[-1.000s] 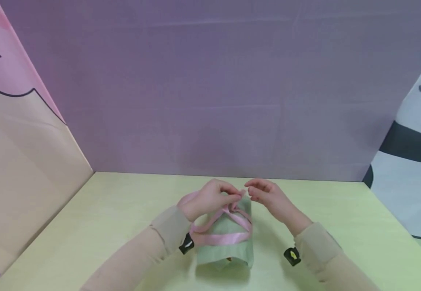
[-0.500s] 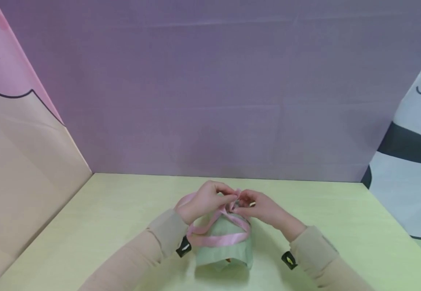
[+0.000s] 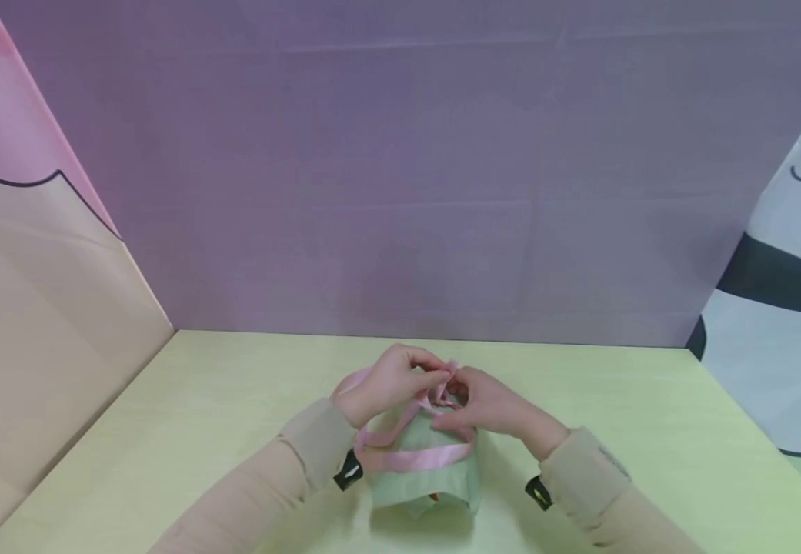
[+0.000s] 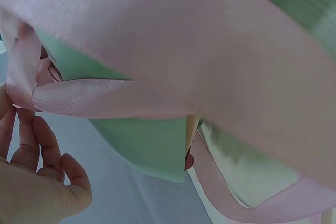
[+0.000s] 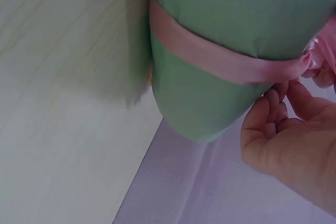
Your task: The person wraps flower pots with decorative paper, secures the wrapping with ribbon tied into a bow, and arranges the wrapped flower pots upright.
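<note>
A package in pale green wrapping point(image 3: 421, 485) lies on the table, circled by a pink satin ribbon point(image 3: 428, 458) that meets in a knot or bow at its far top. My left hand point(image 3: 389, 385) pinches the ribbon above that knot; the left wrist view has its fingertips on the ribbon point(image 4: 89, 98). My right hand point(image 3: 493, 404) is at the knot's right side, its fingers curled at the ribbon point(image 5: 226, 66) in the right wrist view. Fingers partly cover the knot. A small reddish-brown bit point(image 3: 433, 497) shows under the wrapping's near edge.
The pale yellow-green table point(image 3: 234, 408) ends at a purple backdrop point(image 3: 400, 192). Printed side panels stand left point(image 3: 40, 308) and right point(image 3: 774, 369). A loose ribbon loop hangs by the left wrist, filling much of that wrist's view as a blur.
My right hand has moved left and slightly nearer, from apart beside the ribbon's top to the knot. The left hand has barely shifted and keeps its pinch on the ribbon.
</note>
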`<action>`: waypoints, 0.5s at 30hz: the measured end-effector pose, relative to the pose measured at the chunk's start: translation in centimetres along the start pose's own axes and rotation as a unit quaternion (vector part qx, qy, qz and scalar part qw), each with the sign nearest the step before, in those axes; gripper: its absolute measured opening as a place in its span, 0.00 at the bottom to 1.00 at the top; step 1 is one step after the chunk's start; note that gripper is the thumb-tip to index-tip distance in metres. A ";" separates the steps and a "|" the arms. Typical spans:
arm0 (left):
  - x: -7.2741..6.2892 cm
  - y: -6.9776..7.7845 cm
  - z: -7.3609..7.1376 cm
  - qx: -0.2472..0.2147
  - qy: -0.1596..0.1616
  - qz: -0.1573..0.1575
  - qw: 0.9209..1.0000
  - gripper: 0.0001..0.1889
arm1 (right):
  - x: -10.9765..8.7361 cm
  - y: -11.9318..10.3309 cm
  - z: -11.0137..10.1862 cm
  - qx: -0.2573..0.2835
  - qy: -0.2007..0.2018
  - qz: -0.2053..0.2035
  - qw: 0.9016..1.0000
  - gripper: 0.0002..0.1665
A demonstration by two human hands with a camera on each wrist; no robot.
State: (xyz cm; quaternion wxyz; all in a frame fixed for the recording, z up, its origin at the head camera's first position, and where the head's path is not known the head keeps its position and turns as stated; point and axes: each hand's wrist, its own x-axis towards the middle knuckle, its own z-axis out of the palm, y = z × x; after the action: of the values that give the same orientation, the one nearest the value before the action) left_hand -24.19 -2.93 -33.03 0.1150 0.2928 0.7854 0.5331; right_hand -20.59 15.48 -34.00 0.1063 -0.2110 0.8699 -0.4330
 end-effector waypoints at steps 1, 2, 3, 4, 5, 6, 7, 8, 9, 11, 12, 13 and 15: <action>0.0 0.0 0.0 0.000 0.000 0.000 1.000 0.10 | 0.0 0.0 0.0 -0.003 0.003 -0.001 1.000 0.30; 0.0 0.0 0.0 0.000 -0.001 -0.001 1.000 0.10 | 0.0 0.0 0.0 0.001 0.003 -0.001 1.000 0.29; 0.0 0.0 0.0 -0.001 -0.001 -0.002 1.000 0.10 | 0.0 0.0 0.0 0.005 0.004 -0.002 1.000 0.28; 0.0 0.0 0.0 0.001 0.000 -0.002 1.000 0.10 | 0.0 0.1 0.0 0.012 0.005 0.003 1.000 0.27; 0.0 0.0 0.0 0.002 -0.001 -0.003 1.000 0.10 | 0.1 0.1 0.0 0.017 0.005 0.005 1.000 0.25; 0.0 0.0 0.0 0.005 0.001 -0.005 1.000 0.10 | 0.1 0.2 -0.1 0.021 0.006 0.009 1.000 0.24; 0.0 0.1 0.0 0.005 0.001 -0.006 1.000 0.10 | 0.1 0.3 -0.1 0.024 0.006 0.015 1.000 0.22; -0.1 0.1 0.0 0.006 0.000 -0.008 1.000 0.10 | 0.2 0.3 -0.2 0.027 0.008 0.021 0.999 0.21; -0.1 0.1 0.0 0.007 0.001 -0.010 1.000 0.10 | 0.2 0.4 -0.2 0.027 0.012 0.028 0.999 0.21; -0.1 0.1 0.0 0.008 0.000 -0.014 1.000 0.10 | 0.3 0.5 -0.4 0.027 0.014 0.045 0.999 0.19; -0.1 0.1 0.0 0.008 -0.001 -0.015 1.000 0.10 | 0.3 0.4 -0.4 0.027 0.015 0.050 0.998 0.19; -0.1 0.1 0.0 0.009 -0.002 -0.016 1.000 0.10 | 0.4 0.5 -0.5 0.027 0.015 0.054 0.998 0.19; -0.1 0.1 0.0 0.013 -0.001 -0.013 1.000 0.10 | 0.5 0.5 -0.6 0.024 0.015 0.055 0.998 0.18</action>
State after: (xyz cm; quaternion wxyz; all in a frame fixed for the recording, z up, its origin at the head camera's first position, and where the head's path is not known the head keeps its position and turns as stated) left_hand -24.05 -2.93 -32.97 0.1187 0.2847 0.7960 0.5208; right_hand -21.42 15.95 -34.02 0.1222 -0.1534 0.8709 -0.4506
